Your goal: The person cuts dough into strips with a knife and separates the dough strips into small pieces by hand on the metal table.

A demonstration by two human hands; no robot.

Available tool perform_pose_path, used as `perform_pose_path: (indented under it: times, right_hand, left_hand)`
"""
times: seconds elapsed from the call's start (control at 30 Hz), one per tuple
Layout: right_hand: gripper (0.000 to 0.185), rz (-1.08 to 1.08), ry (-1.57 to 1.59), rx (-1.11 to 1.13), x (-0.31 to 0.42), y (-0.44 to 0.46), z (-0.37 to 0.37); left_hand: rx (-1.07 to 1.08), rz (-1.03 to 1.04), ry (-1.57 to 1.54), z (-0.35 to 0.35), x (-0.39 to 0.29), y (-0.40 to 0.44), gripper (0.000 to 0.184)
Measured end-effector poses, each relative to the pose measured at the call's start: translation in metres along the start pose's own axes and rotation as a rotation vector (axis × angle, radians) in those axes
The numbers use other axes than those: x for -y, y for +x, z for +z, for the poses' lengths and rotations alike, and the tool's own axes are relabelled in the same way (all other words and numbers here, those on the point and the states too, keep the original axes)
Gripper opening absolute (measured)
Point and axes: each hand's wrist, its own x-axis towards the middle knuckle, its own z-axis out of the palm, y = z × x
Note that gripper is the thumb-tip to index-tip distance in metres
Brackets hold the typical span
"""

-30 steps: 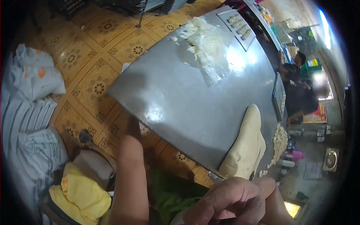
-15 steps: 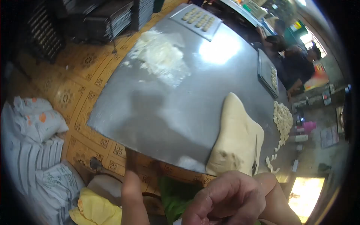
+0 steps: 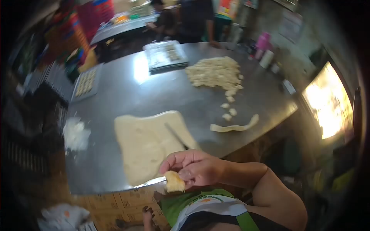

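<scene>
My right hand [image 3: 194,169] is closed in a pinch on a small golden piece of bread [image 3: 174,182], held up before my green and white apron. Below at the left, what looks like my left hand [image 3: 147,213] hangs by the floor tiles, small and blurred, its fingers unclear. Beyond the right hand, a wide flat sheet of dough [image 3: 142,140] lies at the metal table's [image 3: 104,111] near edge. A dark knife [image 3: 175,134] rests on the dough, its handle end close to my right hand. A dough strip [image 3: 235,127] lies farther right.
Many cut dough pieces [image 3: 216,71] are heaped at the far right. Trays of small dough pieces stand at the back [image 3: 166,57] and far left [image 3: 86,82]. White flour [image 3: 76,134] lies at the left edge. People [image 3: 194,23] stand behind the table. A bright opening [image 3: 327,100] shows at right.
My view has swung to the right, bringing the dough sheet toward the middle. The right hand has turned, and the bread in its fingers now shows.
</scene>
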Motion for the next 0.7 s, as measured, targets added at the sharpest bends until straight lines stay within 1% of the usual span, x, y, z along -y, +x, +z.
perform_pose_path:
  times: [0.03, 0.1, 0.13, 0.17, 0.2, 0.27, 0.3, 0.4, 0.43, 0.5, 0.53, 0.57, 0.6, 0.63, 0.67, 0.7]
  right_hand:
    - [0.040, -0.071, 0.039, -0.043, 0.005, -0.035, -0.017]
    - [0.037, -0.172, 0.082, -0.083, 0.022, -0.097, -0.048]
    - [0.034, -0.242, 0.032, -0.239, 0.024, -0.125, -0.061]
    - [0.032, -0.306, -0.020, -0.397, 0.030, -0.153, -0.074]
    - [0.032, -0.341, -0.007, -0.407, 0.035, -0.177, -0.092]
    - [0.028, -0.554, -0.025, -0.484, 0.052, -0.220, -0.128]
    - [0.028, -0.583, -0.021, -0.495, 0.059, -0.240, -0.142]
    - [0.026, -0.769, -0.051, -0.805, 0.069, -0.289, -0.174]
    - [0.026, -0.789, -0.035, -0.821, 0.064, -0.304, -0.184]
    - [0.026, -0.846, -0.074, -0.919, 0.063, -0.339, -0.199]
    - [0.025, -0.868, -0.098, -0.962, 0.064, -0.352, -0.206]
    - [0.025, -0.877, -0.106, -0.968, 0.067, -0.365, -0.212]
    - [0.025, -0.874, -0.091, -1.065, 0.065, -0.379, -0.217]
    - [0.025, -0.866, -0.079, -1.162, 0.065, -0.393, -0.222]
    - [0.025, -0.855, -0.066, -1.263, 0.066, -0.410, -0.227]
    - [0.025, -0.851, -0.059, -1.270, 0.068, -0.423, -0.235]
  left_hand:
    - [0.018, 0.027, 0.044, 0.017, -0.012, -0.010, 0.051]
    - [0.056, 0.063, 0.276, 0.049, -0.031, -0.031, 0.050]
    - [0.067, 0.073, 0.399, 0.056, -0.038, -0.043, 0.049]
    - [0.072, 0.087, 0.433, 0.068, -0.047, -0.056, 0.049]
    - [0.185, 0.114, 0.482, 0.081, -0.060, -0.073, 0.048]
    - [0.416, 0.165, 0.571, 0.119, -0.096, -0.103, 0.045]
    - [0.427, 0.174, 0.599, 0.141, -0.115, -0.118, 0.045]
    - [0.730, 0.024, 0.740, 0.207, -0.178, -0.163, 0.050]
    - [0.735, 0.017, 0.769, 0.225, -0.188, -0.163, 0.050]
    - [0.954, 0.126, 0.919, 0.274, -0.213, -0.155, 0.046]
    - [0.962, 0.133, 0.930, 0.299, -0.228, -0.157, 0.046]
    - [1.050, 0.212, 0.893, 0.327, -0.242, -0.161, 0.044]
    - [1.137, 0.284, 0.850, 0.352, -0.256, -0.168, 0.043]
    - [1.150, 0.282, 0.846, 0.379, -0.271, -0.176, 0.043]
    - [1.106, 0.460, 0.983, 0.407, -0.285, -0.186, 0.041]
    - [1.041, 0.634, 1.122, 0.424, -0.295, -0.193, 0.040]
